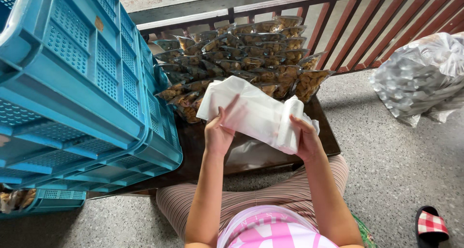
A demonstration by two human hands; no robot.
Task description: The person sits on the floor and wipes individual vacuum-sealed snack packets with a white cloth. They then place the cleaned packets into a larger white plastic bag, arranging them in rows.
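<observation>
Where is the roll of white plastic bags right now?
In the head view, the roll of white plastic bags sits centre frame, held between the left hand and right hand, above the dark low table and just before the stacked snack packets.

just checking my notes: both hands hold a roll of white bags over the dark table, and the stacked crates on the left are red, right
Not quite. The head view shows the stacked crates are blue, not red. The rest holds: the left hand and right hand hold the roll of white bags over the dark table.
</observation>
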